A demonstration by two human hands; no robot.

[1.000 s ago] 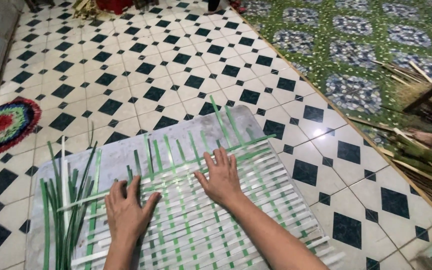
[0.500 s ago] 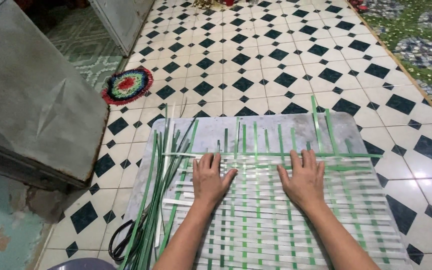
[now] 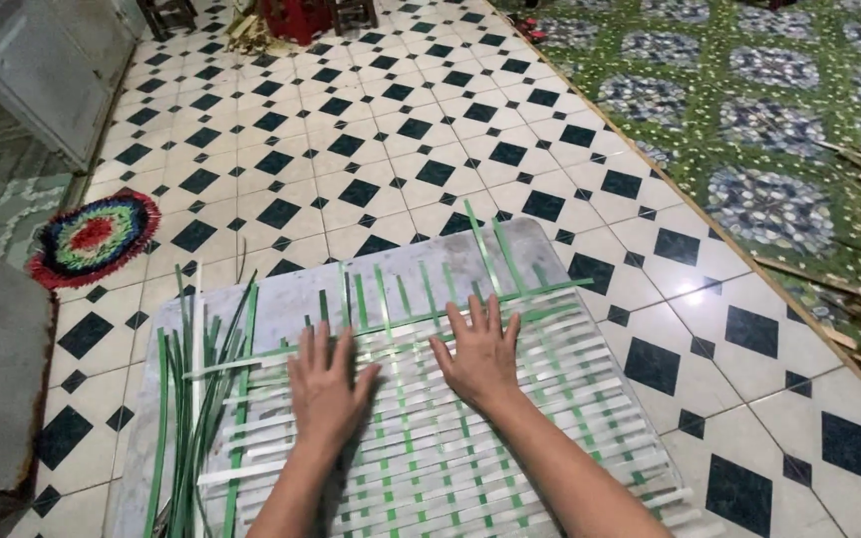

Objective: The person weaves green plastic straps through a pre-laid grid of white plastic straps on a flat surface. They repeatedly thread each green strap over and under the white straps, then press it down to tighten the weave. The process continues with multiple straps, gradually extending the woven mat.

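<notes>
both hands lie palm-down on a half-woven mat of green and white strips (image 3: 510, 438), which rests on a grey board (image 3: 371, 274) on the black-and-white tiled floor (image 3: 351, 130). the left hand (image 3: 326, 389) presses flat with its fingers slightly spread; the right hand (image 3: 480, 354) sits just beside it, fingers fanned open, pinching nothing. a bundle of loose green strips (image 3: 196, 399) lies along the mat's left edge. a round multicoloured rug (image 3: 92, 237) sits well apart to the left, a green patterned carpet (image 3: 779, 130) to the right.
</notes>
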